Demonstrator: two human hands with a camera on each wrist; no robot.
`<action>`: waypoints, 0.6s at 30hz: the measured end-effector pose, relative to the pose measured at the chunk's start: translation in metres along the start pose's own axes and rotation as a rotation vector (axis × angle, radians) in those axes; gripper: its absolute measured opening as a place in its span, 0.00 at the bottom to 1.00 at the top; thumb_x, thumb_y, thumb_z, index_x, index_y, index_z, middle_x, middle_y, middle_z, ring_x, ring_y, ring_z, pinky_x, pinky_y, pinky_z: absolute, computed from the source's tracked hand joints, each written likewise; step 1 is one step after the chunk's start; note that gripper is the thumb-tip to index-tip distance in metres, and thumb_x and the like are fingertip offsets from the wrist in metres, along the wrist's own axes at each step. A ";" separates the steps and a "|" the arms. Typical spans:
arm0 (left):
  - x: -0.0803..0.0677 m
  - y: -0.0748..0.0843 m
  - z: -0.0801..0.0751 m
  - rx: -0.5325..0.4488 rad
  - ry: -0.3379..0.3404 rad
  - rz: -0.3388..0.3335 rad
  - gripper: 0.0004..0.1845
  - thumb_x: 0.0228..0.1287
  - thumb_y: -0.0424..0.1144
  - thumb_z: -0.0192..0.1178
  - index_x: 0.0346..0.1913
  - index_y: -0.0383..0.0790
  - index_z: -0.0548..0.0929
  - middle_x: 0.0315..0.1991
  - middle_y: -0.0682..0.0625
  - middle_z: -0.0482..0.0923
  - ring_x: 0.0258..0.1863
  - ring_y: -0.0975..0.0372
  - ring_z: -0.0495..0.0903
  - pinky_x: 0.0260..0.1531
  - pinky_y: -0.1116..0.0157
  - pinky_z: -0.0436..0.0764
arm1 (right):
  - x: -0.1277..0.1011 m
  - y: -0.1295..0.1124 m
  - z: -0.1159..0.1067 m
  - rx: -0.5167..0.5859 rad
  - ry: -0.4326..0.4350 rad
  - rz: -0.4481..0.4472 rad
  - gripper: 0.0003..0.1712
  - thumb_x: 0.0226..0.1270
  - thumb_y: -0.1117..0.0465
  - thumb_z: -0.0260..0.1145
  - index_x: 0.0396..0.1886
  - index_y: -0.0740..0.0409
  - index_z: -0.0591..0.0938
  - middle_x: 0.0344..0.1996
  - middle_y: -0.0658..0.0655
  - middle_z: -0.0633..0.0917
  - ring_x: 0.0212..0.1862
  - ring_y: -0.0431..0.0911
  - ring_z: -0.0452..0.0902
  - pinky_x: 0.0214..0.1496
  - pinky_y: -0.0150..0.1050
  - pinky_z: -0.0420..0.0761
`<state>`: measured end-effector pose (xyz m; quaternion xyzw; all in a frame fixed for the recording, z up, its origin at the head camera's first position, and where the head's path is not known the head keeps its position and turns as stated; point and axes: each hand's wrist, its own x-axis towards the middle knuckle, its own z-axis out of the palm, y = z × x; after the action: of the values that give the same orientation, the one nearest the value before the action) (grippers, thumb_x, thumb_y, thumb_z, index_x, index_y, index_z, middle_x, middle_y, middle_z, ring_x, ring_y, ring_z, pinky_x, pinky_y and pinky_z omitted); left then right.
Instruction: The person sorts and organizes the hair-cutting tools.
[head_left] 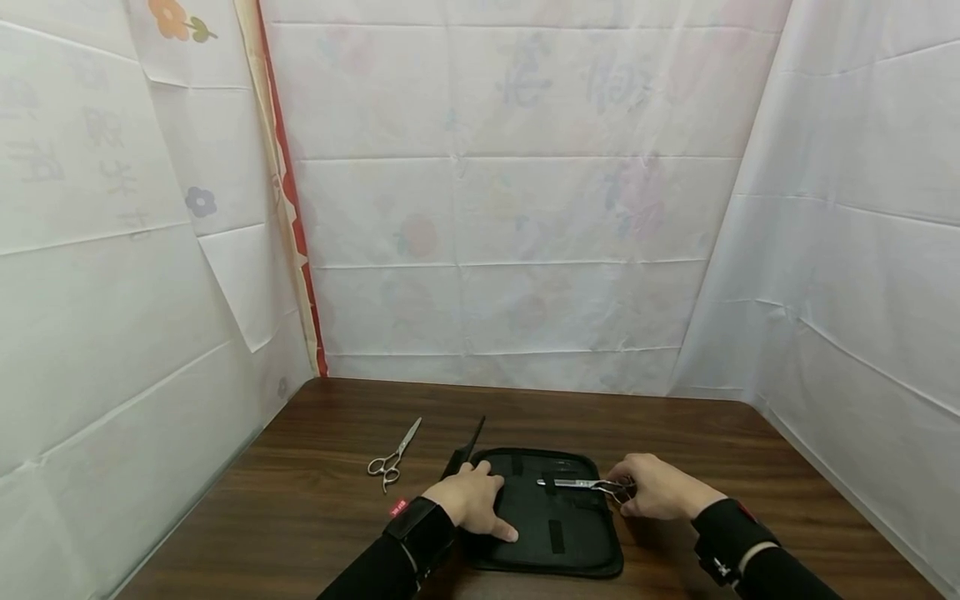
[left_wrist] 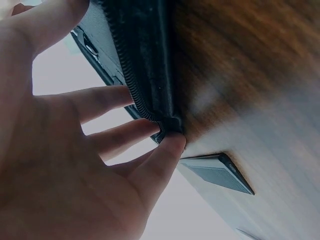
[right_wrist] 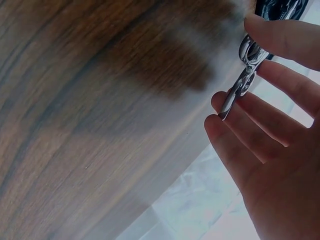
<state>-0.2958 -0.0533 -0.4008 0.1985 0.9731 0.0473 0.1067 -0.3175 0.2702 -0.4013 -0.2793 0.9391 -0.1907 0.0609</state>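
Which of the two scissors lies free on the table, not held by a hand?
The scissors left of the case; the other pair lies across the black case, gripped by the right hand.

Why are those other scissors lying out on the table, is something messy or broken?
Nothing looks broken or spilled. A second pair of silver metal scissors and a black comb just lie on the brown wooden table, outside the open black fabric case.

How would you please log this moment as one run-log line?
left hand: presses black case | right hand: pinches scissors over case | second scissors, comb: on table
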 end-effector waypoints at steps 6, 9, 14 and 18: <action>0.000 0.000 0.001 0.000 -0.005 0.002 0.40 0.57 0.66 0.69 0.69 0.48 0.77 0.66 0.46 0.71 0.64 0.46 0.71 0.59 0.46 0.75 | 0.000 -0.004 0.001 -0.006 0.009 -0.010 0.23 0.55 0.66 0.79 0.52 0.62 0.86 0.40 0.52 0.80 0.38 0.46 0.76 0.38 0.44 0.78; -0.001 0.001 0.001 0.006 -0.008 0.007 0.40 0.58 0.66 0.69 0.69 0.48 0.77 0.65 0.46 0.71 0.63 0.46 0.71 0.58 0.46 0.76 | -0.001 -0.005 0.002 -0.008 0.008 0.000 0.23 0.55 0.67 0.79 0.51 0.62 0.86 0.39 0.52 0.79 0.38 0.46 0.76 0.39 0.44 0.79; -0.003 0.003 0.000 0.022 0.011 0.005 0.40 0.57 0.66 0.70 0.68 0.48 0.78 0.64 0.47 0.72 0.63 0.46 0.71 0.58 0.47 0.76 | -0.001 -0.007 0.001 0.011 0.001 0.007 0.22 0.55 0.69 0.78 0.51 0.62 0.86 0.39 0.52 0.80 0.38 0.45 0.77 0.38 0.44 0.79; -0.003 0.003 0.000 0.028 0.020 0.002 0.40 0.56 0.66 0.70 0.68 0.48 0.78 0.64 0.47 0.72 0.64 0.46 0.71 0.58 0.47 0.76 | 0.000 -0.008 0.001 0.017 0.003 -0.009 0.21 0.55 0.69 0.77 0.51 0.63 0.86 0.38 0.52 0.80 0.37 0.45 0.77 0.37 0.43 0.79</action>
<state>-0.2915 -0.0514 -0.4000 0.2007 0.9744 0.0360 0.0943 -0.3133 0.2639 -0.3992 -0.2829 0.9362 -0.1994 0.0611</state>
